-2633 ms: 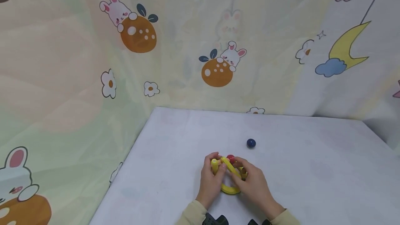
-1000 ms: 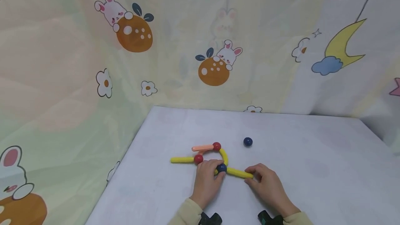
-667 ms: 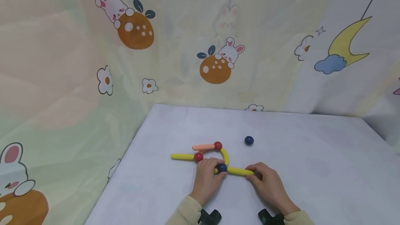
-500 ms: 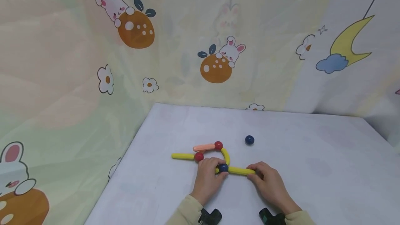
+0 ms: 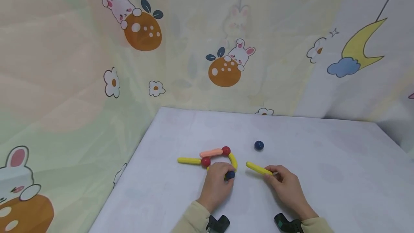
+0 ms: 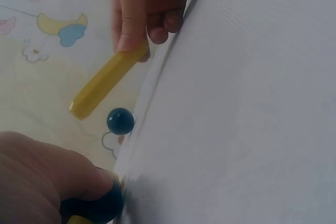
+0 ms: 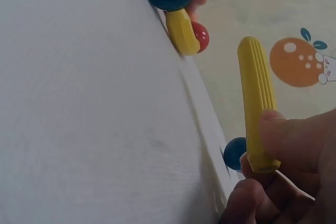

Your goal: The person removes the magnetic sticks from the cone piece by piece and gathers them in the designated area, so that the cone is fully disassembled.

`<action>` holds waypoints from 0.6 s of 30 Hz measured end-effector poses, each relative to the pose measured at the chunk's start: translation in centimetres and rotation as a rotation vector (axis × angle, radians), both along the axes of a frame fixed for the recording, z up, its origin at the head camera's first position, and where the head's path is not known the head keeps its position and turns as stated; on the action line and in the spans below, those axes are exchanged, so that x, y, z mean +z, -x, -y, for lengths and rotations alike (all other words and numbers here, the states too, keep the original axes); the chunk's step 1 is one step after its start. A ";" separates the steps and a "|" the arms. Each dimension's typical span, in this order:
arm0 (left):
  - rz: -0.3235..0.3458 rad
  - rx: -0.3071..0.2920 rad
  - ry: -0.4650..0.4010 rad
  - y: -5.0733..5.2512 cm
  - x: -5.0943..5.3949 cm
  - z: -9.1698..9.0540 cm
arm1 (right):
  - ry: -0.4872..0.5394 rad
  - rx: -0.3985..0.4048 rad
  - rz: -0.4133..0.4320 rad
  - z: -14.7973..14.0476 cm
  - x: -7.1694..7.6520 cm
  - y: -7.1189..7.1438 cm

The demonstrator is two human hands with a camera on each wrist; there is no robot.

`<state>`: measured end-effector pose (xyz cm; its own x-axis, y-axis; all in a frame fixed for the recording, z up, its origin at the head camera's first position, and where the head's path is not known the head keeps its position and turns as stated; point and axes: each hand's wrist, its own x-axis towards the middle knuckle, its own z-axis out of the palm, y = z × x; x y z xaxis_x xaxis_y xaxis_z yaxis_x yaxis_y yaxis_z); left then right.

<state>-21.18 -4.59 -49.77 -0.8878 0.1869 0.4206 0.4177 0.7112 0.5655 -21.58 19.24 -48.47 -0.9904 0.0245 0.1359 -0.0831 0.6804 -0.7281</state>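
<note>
My right hand (image 5: pixel 288 188) pinches one end of a straight yellow magnetic building stick (image 5: pixel 257 168). In the right wrist view that ribbed stick (image 7: pixel 254 93) stands apart from everything else, between thumb and fingers. My left hand (image 5: pixel 215 186) grips a dark blue ball (image 5: pixel 230 175), part of a joined figure on the table. The figure also has a curved yellow stick (image 5: pixel 233 161), two red balls (image 5: pixel 226 150), a straight yellow stick (image 5: pixel 189 160) pointing left and an orange stick (image 5: pixel 211 152). My left fingers hide part of the figure.
A loose dark blue ball (image 5: pixel 259 145) lies on the white table (image 5: pixel 323 175), beyond both hands. Behind the table hangs a cloth backdrop (image 5: pixel 184 28) printed with rabbits and oranges.
About half a second ago the straight yellow stick touched the blue ball under my left hand. Now my right hand has drawn it off to the right. My left hand stays nearly still.
</note>
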 end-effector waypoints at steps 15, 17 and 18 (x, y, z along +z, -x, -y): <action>-0.061 -0.022 0.035 0.0 0.2 0.0 | -0.041 -0.158 0.005 -3.7 0.5 2.5; -0.052 -0.015 0.027 -0.1 0.1 0.0 | -0.059 -0.165 -0.004 -4.6 0.5 2.9; -0.042 -0.010 0.025 -0.1 0.1 0.1 | -0.073 -0.166 -0.009 -5.1 0.4 3.2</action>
<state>-21.10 -4.67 -49.70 -0.8672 0.2070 0.4529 0.4483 0.7204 0.5292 -24.79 24.37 -48.03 -0.9723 0.1777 0.1522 0.0287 0.7361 -0.6762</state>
